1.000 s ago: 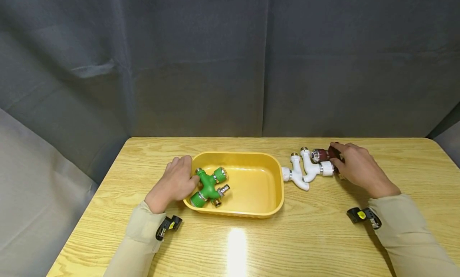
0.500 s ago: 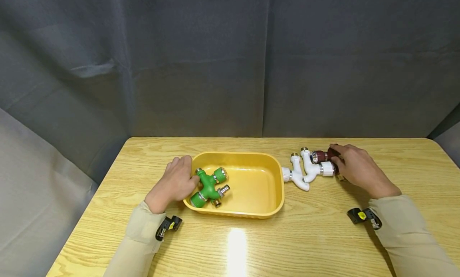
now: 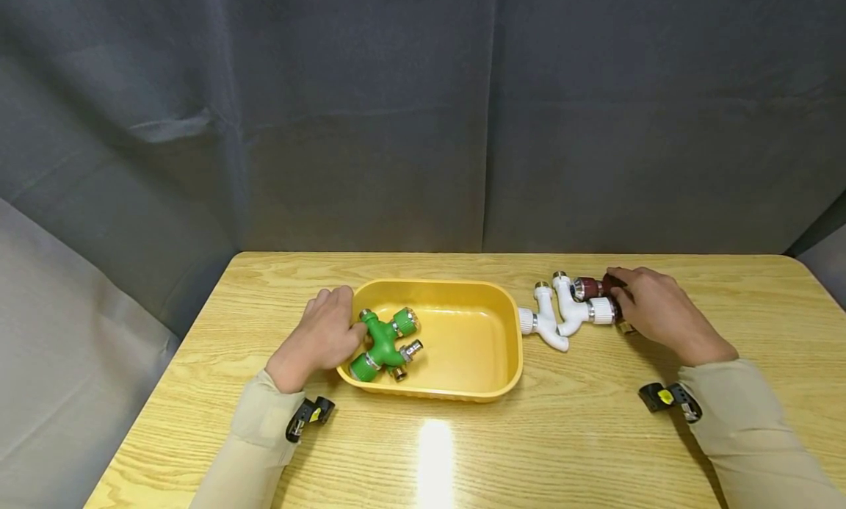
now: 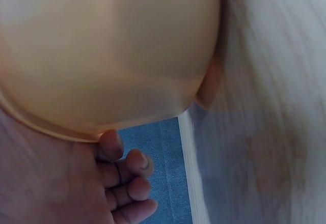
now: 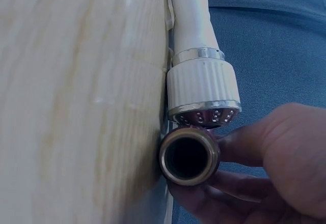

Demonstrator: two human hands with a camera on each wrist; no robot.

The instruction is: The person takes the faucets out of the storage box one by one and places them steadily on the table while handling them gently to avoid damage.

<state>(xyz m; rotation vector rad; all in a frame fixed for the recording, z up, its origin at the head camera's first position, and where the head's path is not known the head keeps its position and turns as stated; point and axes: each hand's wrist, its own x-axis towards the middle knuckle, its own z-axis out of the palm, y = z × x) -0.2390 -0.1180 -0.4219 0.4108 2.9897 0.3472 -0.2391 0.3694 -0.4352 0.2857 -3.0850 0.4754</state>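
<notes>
My left hand (image 3: 320, 336) grips the left rim of a yellow plastic basin (image 3: 456, 393), thumb toward the inside; its curled fingers show beside the basin wall (image 4: 127, 89) in the left wrist view. Inside the basin's left end lies a green tap (image 3: 383, 341) with two knobs and metal fittings. Over at the right, my right hand (image 3: 657, 307) holds a dark red tap (image 3: 593, 287), partly hidden by the fingers. In the right wrist view, the tap's threaded round opening (image 5: 189, 157) faces the camera, low at the tabletop and right by a white tap's ribbed knob (image 5: 204, 84).
Two white taps lie between basin and right hand: one white tap (image 3: 545, 322) has its knob at the basin's right wall, the other white tap (image 3: 573, 307) lies against the dark red one. The wooden table (image 3: 529, 450) ends at a grey cloth backdrop (image 3: 370, 127).
My right hand has shifted the dark red tap slightly downward and toward me, close beside the white tap. The left hand and basin have stayed put.
</notes>
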